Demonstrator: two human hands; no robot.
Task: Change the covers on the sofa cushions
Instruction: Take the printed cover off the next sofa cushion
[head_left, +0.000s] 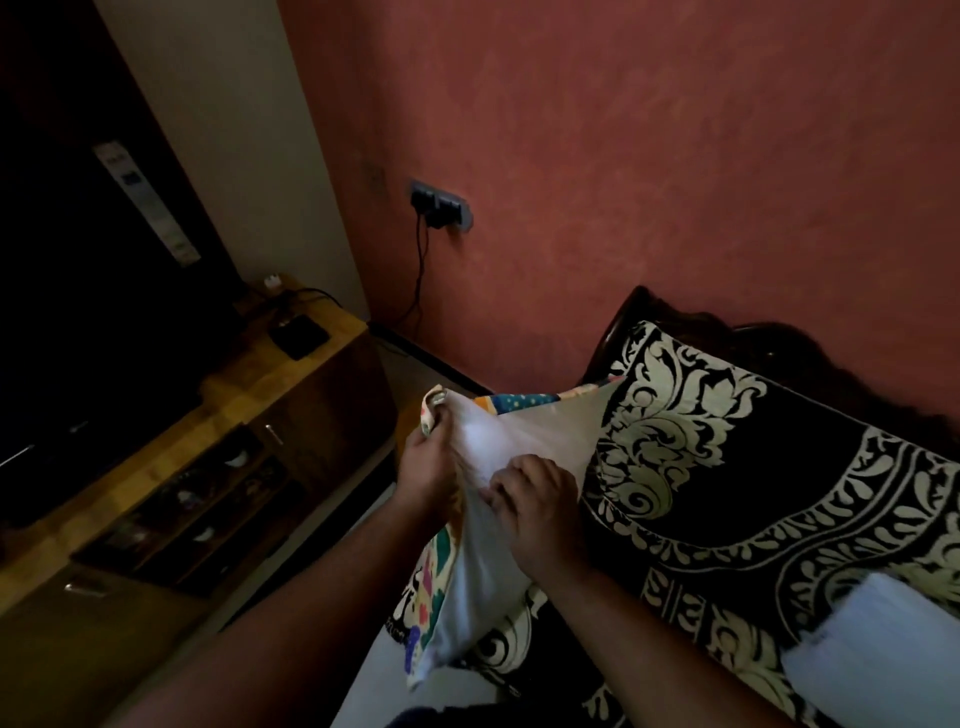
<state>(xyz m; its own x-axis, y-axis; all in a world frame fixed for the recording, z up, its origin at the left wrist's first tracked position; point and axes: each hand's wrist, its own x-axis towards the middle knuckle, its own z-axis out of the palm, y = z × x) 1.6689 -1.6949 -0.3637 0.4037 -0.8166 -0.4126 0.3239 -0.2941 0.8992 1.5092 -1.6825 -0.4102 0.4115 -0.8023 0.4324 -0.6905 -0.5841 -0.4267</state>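
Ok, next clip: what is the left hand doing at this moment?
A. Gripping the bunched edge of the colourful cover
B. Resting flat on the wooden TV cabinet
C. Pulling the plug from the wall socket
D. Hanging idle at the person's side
A: the left hand has its fingers curled round the bunched edge of the colourful cover, while the right hand presses on the white cushion.

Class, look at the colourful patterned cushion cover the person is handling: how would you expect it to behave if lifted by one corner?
The cushion cover is probably floppy: it bunches where the left hand grips it. It likely stretches little, pulling taut over the white cushion under the right hand. It seems light.
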